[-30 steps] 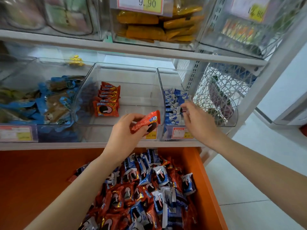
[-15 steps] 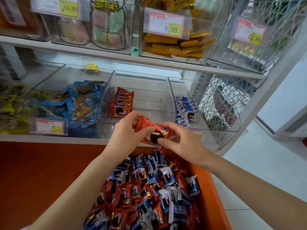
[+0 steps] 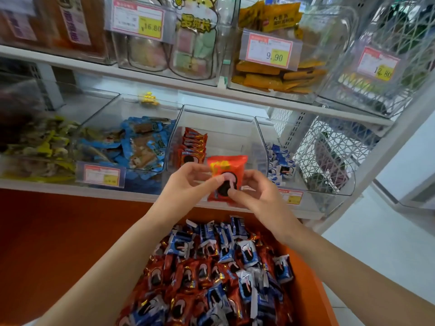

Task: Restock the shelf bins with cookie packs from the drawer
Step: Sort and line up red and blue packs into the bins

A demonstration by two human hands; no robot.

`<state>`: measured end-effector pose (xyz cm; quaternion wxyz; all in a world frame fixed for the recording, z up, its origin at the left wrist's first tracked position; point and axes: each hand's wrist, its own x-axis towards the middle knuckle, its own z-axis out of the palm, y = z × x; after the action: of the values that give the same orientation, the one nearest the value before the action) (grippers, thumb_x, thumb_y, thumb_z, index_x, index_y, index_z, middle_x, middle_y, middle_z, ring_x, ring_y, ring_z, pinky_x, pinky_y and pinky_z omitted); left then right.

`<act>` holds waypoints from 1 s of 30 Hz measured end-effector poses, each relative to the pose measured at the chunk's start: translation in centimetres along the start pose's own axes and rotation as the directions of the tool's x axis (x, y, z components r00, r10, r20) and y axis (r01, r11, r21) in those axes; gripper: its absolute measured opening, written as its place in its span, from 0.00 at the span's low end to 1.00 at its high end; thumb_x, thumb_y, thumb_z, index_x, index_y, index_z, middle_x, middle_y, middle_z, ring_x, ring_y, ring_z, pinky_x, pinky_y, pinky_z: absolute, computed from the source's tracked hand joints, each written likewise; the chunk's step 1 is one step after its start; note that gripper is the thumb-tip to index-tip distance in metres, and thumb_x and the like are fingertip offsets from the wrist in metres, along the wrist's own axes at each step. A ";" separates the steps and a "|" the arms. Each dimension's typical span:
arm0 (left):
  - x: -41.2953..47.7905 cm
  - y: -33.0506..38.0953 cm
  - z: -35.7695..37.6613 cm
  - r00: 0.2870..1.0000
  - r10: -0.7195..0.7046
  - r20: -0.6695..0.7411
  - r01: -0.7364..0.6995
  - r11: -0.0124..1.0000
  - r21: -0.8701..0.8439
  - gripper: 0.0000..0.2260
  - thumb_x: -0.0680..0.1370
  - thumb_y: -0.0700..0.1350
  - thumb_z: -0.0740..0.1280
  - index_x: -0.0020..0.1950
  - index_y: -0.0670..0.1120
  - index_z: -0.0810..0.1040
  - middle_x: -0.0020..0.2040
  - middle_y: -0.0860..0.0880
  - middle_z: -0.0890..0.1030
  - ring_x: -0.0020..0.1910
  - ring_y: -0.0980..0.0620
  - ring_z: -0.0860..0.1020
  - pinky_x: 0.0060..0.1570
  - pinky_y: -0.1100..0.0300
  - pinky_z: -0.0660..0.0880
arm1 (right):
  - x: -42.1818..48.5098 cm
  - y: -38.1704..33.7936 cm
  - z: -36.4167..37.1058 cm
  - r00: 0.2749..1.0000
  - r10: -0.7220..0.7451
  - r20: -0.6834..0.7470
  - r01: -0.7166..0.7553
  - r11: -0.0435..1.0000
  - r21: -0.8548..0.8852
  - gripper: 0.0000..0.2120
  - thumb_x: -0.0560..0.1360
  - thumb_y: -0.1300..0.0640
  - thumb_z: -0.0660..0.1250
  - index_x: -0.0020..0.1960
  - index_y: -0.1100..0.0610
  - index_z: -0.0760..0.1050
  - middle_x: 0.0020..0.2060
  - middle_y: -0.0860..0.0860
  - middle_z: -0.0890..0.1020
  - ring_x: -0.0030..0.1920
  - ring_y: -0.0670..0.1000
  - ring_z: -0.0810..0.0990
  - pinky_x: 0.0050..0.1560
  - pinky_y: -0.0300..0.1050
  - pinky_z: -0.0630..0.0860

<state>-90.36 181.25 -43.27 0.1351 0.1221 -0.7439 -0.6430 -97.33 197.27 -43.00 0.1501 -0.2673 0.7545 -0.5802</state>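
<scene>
I have both hands on 1 red cookie pack (image 3: 226,171), held upright just in front of the middle bin (image 3: 219,114) and above the far edge of the drawer (image 3: 304,276). My left hand (image 3: 188,182) pinches its left side with thumb and fingertips. My right hand (image 3: 257,196) pinches the lower front, thumb on the cookie print.

What worries me:
- The grip is fingertips only on glossy foil. If 1 hand lets go carelessly, I think the pack drops back into the drawer pile (image 3: 211,283).
- The row of red packs (image 3: 193,149) stands on edge at the bin's left. Pushing this one in at an angle could topple it.
- The right bin (image 3: 348,184), with the blue packs (image 3: 280,161), sits directly beside the middle one. A drift rightward would put red among blue.
- Squeezing too hard might crack the cookie inside.

Counts:
- 2 hands, 1 pack held.
- About 6 red packs in the row, though they overlap.
- Blue packs in the right bin: several, no exact number.
- Drawer: dozens, red and blue mixed, too many to count.
- 3 readable price tags on the upper shelf, 2 on the lower.
</scene>
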 end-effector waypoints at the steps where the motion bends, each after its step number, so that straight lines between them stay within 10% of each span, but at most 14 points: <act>1: -0.1 -0.1 0.0 1.000 -0.001 0.014 0.001 1.000 0.024 0.15 0.71 0.54 0.71 0.55 0.53 0.76 0.49 0.56 0.81 0.46 0.63 0.79 0.44 0.70 0.73 | 0.2 -0.1 0.4 0.999 0.027 -0.030 -0.025 0.997 0.077 0.13 0.73 0.58 0.71 0.56 0.53 0.74 0.52 0.50 0.82 0.52 0.49 0.82 0.57 0.49 0.78; 8: 0.0 -0.1 -1.3 0.996 0.086 -0.027 -0.086 0.996 0.012 0.12 0.74 0.44 0.72 0.55 0.50 0.76 0.47 0.53 0.83 0.43 0.60 0.81 0.42 0.71 0.74 | 0.9 -0.2 1.4 0.998 0.064 -0.016 -0.063 0.998 0.020 0.18 0.72 0.54 0.72 0.60 0.52 0.74 0.54 0.47 0.82 0.56 0.46 0.80 0.63 0.52 0.74; 13: 0.4 -0.4 -2.2 0.984 0.177 0.014 -0.176 0.961 0.212 0.13 0.74 0.42 0.71 0.56 0.53 0.76 0.50 0.54 0.79 0.43 0.57 0.81 0.40 0.68 0.78 | 1.5 0.0 0.9 0.995 -0.076 -0.064 0.057 0.964 -0.259 0.31 0.67 0.46 0.73 0.67 0.47 0.65 0.59 0.41 0.75 0.54 0.35 0.76 0.54 0.30 0.73; 22: 1.9 -2.4 -2.2 0.981 0.192 0.028 -0.190 0.919 0.346 0.25 0.75 0.42 0.70 0.68 0.52 0.63 0.57 0.54 0.76 0.52 0.58 0.76 0.45 0.77 0.71 | 2.9 1.1 1.2 0.960 -0.275 0.051 0.244 0.735 -0.632 0.16 0.70 0.47 0.72 0.55 0.48 0.72 0.44 0.42 0.80 0.43 0.40 0.79 0.43 0.35 0.76; 30: 3.4 -5.2 -3.4 0.931 0.321 0.176 -0.318 0.471 0.823 0.23 0.81 0.50 0.58 0.75 0.50 0.57 0.69 0.52 0.64 0.69 0.53 0.62 0.69 0.59 0.57 | 7.3 1.9 0.7 0.939 -0.298 -0.173 0.148 0.802 -0.578 0.12 0.71 0.53 0.73 0.52 0.52 0.73 0.43 0.39 0.77 0.39 0.40 0.78 0.39 0.34 0.77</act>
<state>-92.30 176.17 -47.77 0.1783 0.0319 -0.9688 -0.1693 -103.34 192.84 -44.36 -0.1027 -0.3100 0.8662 -0.3782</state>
